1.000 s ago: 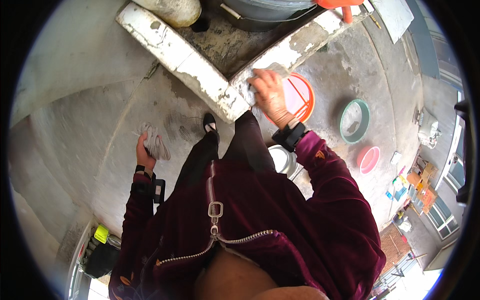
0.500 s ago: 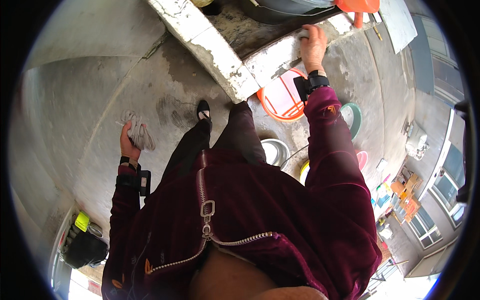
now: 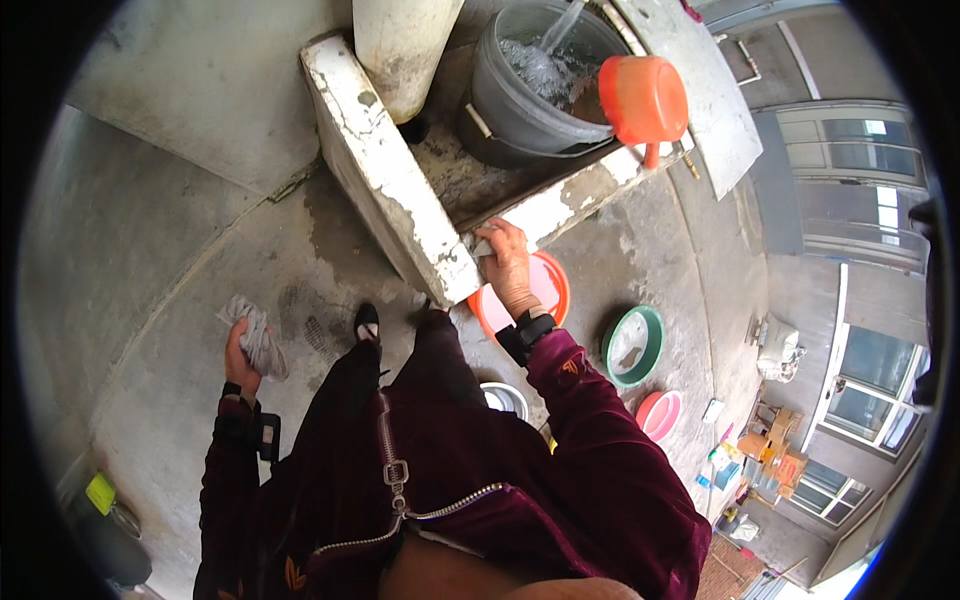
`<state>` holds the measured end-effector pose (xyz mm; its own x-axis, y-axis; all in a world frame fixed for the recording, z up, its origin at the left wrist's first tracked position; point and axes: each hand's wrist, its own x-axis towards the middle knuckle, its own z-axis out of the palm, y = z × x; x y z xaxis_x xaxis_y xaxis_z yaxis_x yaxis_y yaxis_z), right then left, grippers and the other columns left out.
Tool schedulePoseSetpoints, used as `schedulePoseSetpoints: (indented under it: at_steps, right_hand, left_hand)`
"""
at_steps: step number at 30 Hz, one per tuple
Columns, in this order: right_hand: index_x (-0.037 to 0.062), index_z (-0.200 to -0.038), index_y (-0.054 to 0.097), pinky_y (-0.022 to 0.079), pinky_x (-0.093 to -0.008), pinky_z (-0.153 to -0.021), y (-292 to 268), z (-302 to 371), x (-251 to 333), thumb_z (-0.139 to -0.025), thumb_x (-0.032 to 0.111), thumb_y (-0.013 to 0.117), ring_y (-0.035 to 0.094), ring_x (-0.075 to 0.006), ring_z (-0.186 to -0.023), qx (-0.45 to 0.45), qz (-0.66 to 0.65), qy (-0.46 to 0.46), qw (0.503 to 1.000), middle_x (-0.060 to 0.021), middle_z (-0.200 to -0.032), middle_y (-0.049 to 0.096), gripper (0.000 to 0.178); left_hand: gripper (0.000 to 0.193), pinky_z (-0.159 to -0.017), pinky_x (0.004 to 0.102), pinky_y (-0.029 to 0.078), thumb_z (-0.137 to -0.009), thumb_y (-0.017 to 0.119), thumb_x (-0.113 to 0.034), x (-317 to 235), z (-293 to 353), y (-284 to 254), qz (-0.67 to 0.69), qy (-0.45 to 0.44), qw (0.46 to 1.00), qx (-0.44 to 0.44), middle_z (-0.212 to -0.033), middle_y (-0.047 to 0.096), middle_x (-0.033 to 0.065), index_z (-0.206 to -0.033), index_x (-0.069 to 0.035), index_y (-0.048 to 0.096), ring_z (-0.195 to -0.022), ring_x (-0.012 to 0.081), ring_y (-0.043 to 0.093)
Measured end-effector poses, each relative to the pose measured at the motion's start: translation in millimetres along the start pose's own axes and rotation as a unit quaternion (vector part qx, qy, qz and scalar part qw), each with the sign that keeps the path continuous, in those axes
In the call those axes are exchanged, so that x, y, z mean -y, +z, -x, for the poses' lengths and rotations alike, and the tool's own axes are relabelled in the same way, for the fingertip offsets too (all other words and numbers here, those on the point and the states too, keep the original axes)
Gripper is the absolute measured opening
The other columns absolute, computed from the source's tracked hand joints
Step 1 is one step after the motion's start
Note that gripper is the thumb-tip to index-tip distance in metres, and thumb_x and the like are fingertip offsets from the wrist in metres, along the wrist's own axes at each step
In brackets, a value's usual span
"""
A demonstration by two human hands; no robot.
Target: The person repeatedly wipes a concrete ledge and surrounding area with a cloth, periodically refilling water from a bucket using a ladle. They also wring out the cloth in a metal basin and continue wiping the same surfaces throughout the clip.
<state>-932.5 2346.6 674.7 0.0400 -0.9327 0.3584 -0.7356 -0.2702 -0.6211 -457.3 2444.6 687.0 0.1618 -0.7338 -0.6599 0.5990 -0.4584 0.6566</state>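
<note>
My right hand [image 3: 508, 262] rests on the top of the low, whitewashed, chipped wall [image 3: 385, 160], close to its corner. Its fingers are curled over a small pale lump, mostly hidden, whose kind I cannot make out. Out to the left, my left hand [image 3: 238, 358] grips a crumpled grey rag [image 3: 256, 335] above the concrete floor. Inside the walled trough stands a large dark grey bucket [image 3: 485, 95], with a stream of water [image 3: 562, 28] pouring into it. An orange dipper [image 3: 645, 98] sits by the bucket's rim, its handle reaching over the wall.
An orange-rimmed basin [image 3: 560, 295] is partly under my right wrist. Further right are a green basin [image 3: 657, 345] and a pink basin [image 3: 660, 413]. A metal basin [image 3: 512, 397] lies by my legs. A white pillar [image 3: 405, 55] rises behind the wall.
My right hand has slid along the wall top toward the corner. The view has shifted, bringing the bucket, running water and dipper fully into sight. My left hand keeps the rag.
</note>
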Motion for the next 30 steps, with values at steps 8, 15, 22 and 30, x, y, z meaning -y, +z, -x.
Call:
schedulePoseSetpoints:
  at_steps: [8, 15, 22, 30]
  right_hand:
    - [0.0102, -0.091, 0.06, 0.04, -0.038, -0.089, 38.3, -40.9, 30.8, -0.055, -0.013, 0.054, 0.05, -0.0312, -0.101, -0.018, -0.074, -0.072, 0.994, -0.0104, -0.099, 0.056, 0.043]
    - [0.0119, -0.096, 0.056, 0.041, -0.0394, -0.089, 85.3, -101.0, 53.1, -0.056, -0.011, 0.057, 0.048, -0.0343, -0.101, 0.189, -0.091, -0.264, 0.941, -0.0101, -0.104, 0.052, 0.046]
    - [0.0172, -0.097, 0.058, 0.041, -0.041, -0.08, 134.3, -206.5, 40.0, -0.06, 0.002, 0.061, 0.049, -0.0285, -0.103, 0.168, 0.099, -0.291, 0.937, -0.0071, -0.104, 0.053, 0.04]
    - [0.0158, -0.108, 0.055, 0.041, -0.0394, -0.084, 187.4, -301.5, 50.8, -0.068, 0.007, 0.063, 0.048, -0.0275, -0.102, 0.134, 0.161, -0.382, 0.9, -0.0065, -0.104, 0.054, 0.041]
  left_hand:
    - [0.032, -0.081, 0.0339, 0.049, -0.086, 0.057, -0.028, 10.3, 7.7, -25.8, 0.06, 0.024, 0.997, -0.049, -0.096, 0.062, 0.0051, -0.11, -0.007, 0.056, -0.087, 0.02, 0.06]
    - [0.037, -0.082, 0.0344, 0.049, -0.086, 0.056, -0.029, 29.4, 6.3, -54.8, 0.103, 0.022, 0.991, -0.088, -0.103, 0.06, 0.0061, -0.116, -0.007, 0.054, -0.091, 0.0205, 0.058]
    - [0.04, -0.083, 0.0354, 0.049, -0.085, 0.058, -0.028, 54.0, 6.8, -74.3, 0.143, 0.026, 0.985, -0.096, -0.105, 0.058, 0.0043, -0.119, -0.008, 0.052, -0.092, 0.021, 0.057]
    - [0.036, -0.073, 0.0329, 0.05, -0.086, 0.057, -0.032, 69.9, 12.2, -63.0, 0.184, 0.007, 0.967, -0.177, -0.093, 0.061, 0.0079, -0.112, -0.007, 0.054, -0.083, 0.0207, 0.059]
